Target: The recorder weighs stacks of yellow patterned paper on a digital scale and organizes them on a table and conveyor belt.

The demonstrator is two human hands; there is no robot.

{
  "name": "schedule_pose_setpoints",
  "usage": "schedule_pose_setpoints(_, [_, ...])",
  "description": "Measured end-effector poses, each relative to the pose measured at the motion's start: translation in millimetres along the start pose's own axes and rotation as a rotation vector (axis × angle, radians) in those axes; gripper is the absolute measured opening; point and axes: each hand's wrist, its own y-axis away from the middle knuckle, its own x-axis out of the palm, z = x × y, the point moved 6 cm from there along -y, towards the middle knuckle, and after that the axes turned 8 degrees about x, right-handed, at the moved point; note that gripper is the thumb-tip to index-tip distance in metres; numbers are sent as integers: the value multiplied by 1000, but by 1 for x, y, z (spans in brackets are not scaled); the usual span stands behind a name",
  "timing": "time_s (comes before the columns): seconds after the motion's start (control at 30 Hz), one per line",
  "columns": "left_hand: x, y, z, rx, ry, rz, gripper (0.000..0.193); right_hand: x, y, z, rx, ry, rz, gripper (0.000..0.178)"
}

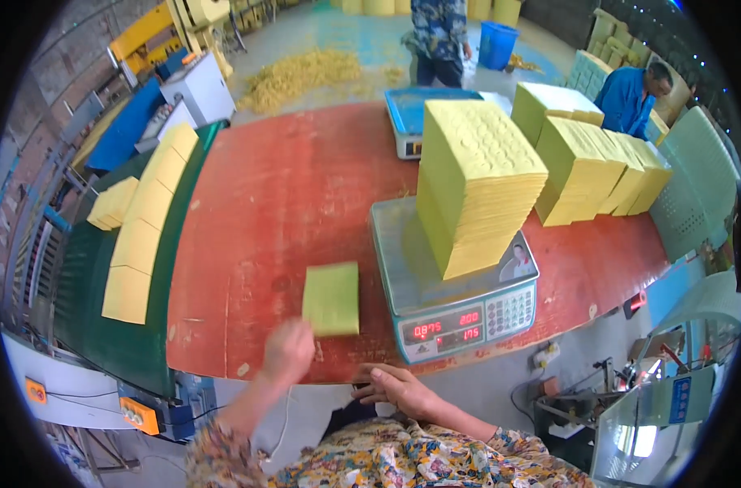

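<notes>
A small square of yellow-green paper (331, 299) lies on the red table in front of me; whether it is one sheet or a thin pile I cannot tell. My left hand (289, 351) is at its lower left corner, blurred by motion, so its grip does not show. By the table's near edge, my right hand (399, 390) is empty, its fingers stretched to the left. Just beyond it stands a digital scale (395, 281) with lit red figures and a keypad. A tall stack of yellow paper (476, 191), with round marks on top, rests on its metal pan.
More yellow paper stacks (578, 175) line the right of the red table (256, 211), beside a perforated pale green panel (700, 191). A second, blue-topped scale (411, 114) sits at the back. Left, a green conveyor belt (85, 285) carries paper blocks (134, 248). Two people are beyond.
</notes>
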Motion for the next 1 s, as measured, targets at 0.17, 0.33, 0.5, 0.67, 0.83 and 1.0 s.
schedule_pose_setpoints(0.17, [-40,79,-110,-92,10,63,21,8,-6,-14,76,58,2,48])
schedule_pose_setpoints(0.33, [-49,88,-136,-553,149,65,68,2,-7,-25,-64,238,-65,37])
schedule_pose_setpoints(0.5, [-18,140,-115,-1276,1376,-372,51,14,4,-18,-97,283,20,34])
schedule_pose_setpoints(0.67, [-14,124,-107,-1266,1739,-409,31,27,20,7,-130,371,29,36])
schedule_pose_setpoints(0.83, [-12,96,-85,-1202,1624,-307,22,20,37,31,-303,475,-109,33])
schedule_pose_setpoints(1.0, [-28,53,-68,-1058,1643,-235,17,0,64,63,-454,328,-351,20])
